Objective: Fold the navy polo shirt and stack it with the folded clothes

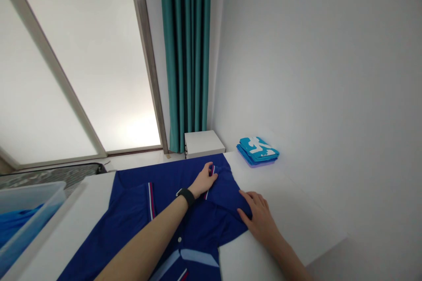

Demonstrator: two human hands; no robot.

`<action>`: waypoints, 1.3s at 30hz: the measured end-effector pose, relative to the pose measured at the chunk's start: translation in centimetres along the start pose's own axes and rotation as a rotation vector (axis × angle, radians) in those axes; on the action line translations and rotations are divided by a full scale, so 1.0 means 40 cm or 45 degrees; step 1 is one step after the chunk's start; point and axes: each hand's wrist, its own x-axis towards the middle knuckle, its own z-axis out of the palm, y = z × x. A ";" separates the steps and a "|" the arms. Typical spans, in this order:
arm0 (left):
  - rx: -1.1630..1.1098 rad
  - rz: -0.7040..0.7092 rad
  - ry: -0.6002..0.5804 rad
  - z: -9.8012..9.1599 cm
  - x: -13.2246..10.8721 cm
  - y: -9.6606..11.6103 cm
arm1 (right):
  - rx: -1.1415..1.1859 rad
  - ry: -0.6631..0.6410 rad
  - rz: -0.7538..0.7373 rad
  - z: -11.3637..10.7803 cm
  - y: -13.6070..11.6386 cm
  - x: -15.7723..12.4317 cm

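Observation:
A dark blue polo shirt (132,202) lies spread on the white table, its collar and button toward me. One sleeve, with a white and red striped cuff, is folded inward on the left. My left hand (202,181), with a dark watch at the wrist, pinches the other sleeve's striped cuff on the shirt's right part. At the right edge of the shirt, my right hand (260,217) rests its fingertips on the fabric, thumb and forefinger apart. The lower part of the shirt is partly hidden by my left forearm.
A folded stack of bright blue cloth (259,150) with a white print sits at the table's back right, near the wall. On the left stands a clear plastic bin (49,197) holding blue cloth. A white cabinet (204,142) and green curtain (186,57) are behind the table (283,202).

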 end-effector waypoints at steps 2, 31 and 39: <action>0.041 0.028 0.001 -0.012 -0.018 0.006 | -0.009 0.011 -0.006 -0.002 0.004 -0.011; 1.041 0.430 -0.643 -0.034 -0.445 0.181 | -0.336 0.044 0.062 0.021 0.072 -0.001; 0.933 0.482 -0.581 -0.062 -0.467 0.159 | -0.286 0.304 -0.003 -0.019 0.051 0.006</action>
